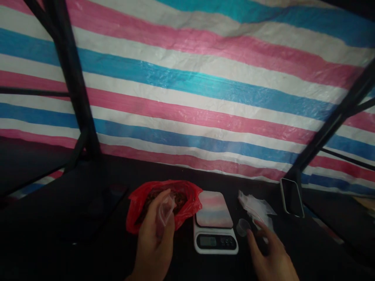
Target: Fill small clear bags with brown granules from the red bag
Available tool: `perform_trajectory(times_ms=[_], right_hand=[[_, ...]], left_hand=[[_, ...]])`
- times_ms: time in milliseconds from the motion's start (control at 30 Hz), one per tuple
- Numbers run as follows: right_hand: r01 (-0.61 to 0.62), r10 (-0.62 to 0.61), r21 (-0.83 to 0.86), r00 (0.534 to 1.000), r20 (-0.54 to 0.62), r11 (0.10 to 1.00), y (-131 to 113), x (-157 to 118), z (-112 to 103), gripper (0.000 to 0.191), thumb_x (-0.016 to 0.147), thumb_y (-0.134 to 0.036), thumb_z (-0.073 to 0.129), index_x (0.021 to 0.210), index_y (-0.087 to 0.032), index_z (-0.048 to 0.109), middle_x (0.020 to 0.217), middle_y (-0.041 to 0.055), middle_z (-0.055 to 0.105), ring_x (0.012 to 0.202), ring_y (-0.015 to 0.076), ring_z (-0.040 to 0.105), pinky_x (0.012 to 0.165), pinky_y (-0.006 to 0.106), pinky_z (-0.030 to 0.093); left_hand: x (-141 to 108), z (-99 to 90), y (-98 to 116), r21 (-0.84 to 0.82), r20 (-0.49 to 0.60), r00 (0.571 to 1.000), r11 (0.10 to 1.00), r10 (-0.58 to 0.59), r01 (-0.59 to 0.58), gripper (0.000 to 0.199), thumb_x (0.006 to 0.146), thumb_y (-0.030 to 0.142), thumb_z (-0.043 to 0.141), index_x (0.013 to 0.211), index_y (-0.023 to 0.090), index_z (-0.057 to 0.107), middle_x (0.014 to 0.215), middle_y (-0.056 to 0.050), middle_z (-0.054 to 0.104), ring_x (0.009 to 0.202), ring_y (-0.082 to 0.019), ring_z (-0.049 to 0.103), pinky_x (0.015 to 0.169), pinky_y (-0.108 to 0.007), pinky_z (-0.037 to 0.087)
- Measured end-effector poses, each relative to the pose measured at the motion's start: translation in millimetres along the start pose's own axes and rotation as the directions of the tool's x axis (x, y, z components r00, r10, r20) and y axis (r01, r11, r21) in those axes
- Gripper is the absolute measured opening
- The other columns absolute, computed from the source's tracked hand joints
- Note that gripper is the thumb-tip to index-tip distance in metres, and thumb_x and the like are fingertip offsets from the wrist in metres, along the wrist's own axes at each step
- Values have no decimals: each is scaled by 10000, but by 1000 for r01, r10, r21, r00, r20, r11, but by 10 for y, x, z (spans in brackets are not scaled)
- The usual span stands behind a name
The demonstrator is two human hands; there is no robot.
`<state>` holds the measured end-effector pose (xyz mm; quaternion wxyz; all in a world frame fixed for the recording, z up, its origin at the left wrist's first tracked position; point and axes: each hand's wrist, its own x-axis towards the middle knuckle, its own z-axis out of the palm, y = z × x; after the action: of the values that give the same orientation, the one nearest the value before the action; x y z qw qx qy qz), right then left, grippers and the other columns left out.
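Note:
My left hand (156,236) is closed around a small clear plastic bag (165,210), held in front of an open red plastic bag (135,210). Brown loose contents (181,200) show inside the red bag; what they are I cannot make out. To the right of it stands a white kitchen scale (215,218) with a shiny flat plate and a small display. My right hand (268,248) has its fingers apart, the thumb at the edge of a small clear plastic cup (243,227). Just beyond those fingers lies a pile of clear plastic bags (256,206).
A phone (292,197) leans against a dark post at the right. The black tabletop (108,249) carries everything. Behind it hangs a striped red, white and blue sheet (202,89), with a dark frame post (72,86) on the left.

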<state>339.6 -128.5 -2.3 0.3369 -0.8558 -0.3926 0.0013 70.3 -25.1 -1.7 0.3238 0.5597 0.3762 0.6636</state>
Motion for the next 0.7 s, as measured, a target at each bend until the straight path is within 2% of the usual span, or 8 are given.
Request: perform_trajectory(times_ms=[100, 200, 367, 467, 567, 633, 667, 700], right_hand=[[133, -127, 122, 990, -54, 984, 2, 94, 174, 672, 748, -703, 603, 1132, -183, 787, 1208, 197, 797, 1144, 445, 734, 1017, 586, 547], [95, -85, 230, 995, -53, 969, -8, 150, 325, 619, 703, -705, 639, 1028, -202, 796, 1200, 193, 802, 1176, 460, 709, 1066, 627, 510], [48, -52, 292, 999, 6, 955, 29, 207, 294, 618, 605, -684, 732, 1029, -238, 786, 1145, 147, 827, 1025, 438, 757, 1022, 645, 545], [80, -58, 324, 995, -77, 943, -64, 195, 159, 662, 639, -683, 728, 1110, -217, 742, 1131, 177, 820, 1101, 471, 748, 992, 630, 579], [229, -176, 363, 969, -174, 903, -454, 115, 82, 711, 764, -662, 694, 1315, -215, 656, 1225, 175, 790, 1205, 435, 722, 1014, 572, 590], [336, -314, 395, 942, -120, 855, -904, 30, 91, 687, 799, -591, 726, 1398, -273, 617, 1206, 95, 804, 1146, 334, 761, 1015, 455, 608], [412, -449, 420, 894, -13, 808, -1163, -10, 109, 681, 850, -519, 715, 1464, -262, 572, 1211, 94, 800, 1116, 304, 771, 1009, 438, 610], [478, -572, 435, 813, 111, 764, -1423, -40, 133, 654, 893, -440, 693, 1502, -255, 545, 1213, 94, 801, 1094, 280, 777, 1003, 423, 611]], left_hand=[[151, -129, 53, -14, -224, 974, 1000, -20, 18, 278, 977, 372, 660, 1232, 261, 656, 1167, -28, 741, 1071, -199, 719, 957, -305, 576], [281, -315, 72, 28, -349, 935, 997, -60, 75, 309, 948, 382, 660, 1226, 248, 643, 1090, -20, 713, 1017, -204, 706, 920, -318, 567], [359, -626, 36, 263, -329, 939, 945, -101, 194, 485, 856, 467, 651, 1280, 235, 618, 1135, -69, 701, 1032, -292, 707, 920, -459, 587], [353, -753, -38, 427, -228, 964, 875, -139, 228, 542, 853, 486, 614, 1322, 214, 624, 1228, -121, 691, 1142, -353, 689, 1040, -573, 538], [336, -811, -112, 467, -109, 984, 867, -141, 176, 520, 894, 453, 565, 1336, 188, 630, 1238, -146, 691, 1173, -356, 676, 1078, -598, 518], [329, -814, -129, 439, -56, 990, 887, -128, 140, 493, 925, 411, 546, 1357, 185, 617, 1294, -152, 688, 1234, -344, 654, 1121, -594, 493], [329, -809, -127, 427, -35, 992, 895, -124, 127, 482, 936, 391, 542, 1367, 187, 610, 1324, -151, 685, 1264, -338, 642, 1142, -592, 477], [331, -800, -119, 418, -19, 992, 901, -122, 118, 473, 942, 372, 543, 1374, 190, 606, 1349, -149, 682, 1287, -333, 632, 1161, -590, 462]])
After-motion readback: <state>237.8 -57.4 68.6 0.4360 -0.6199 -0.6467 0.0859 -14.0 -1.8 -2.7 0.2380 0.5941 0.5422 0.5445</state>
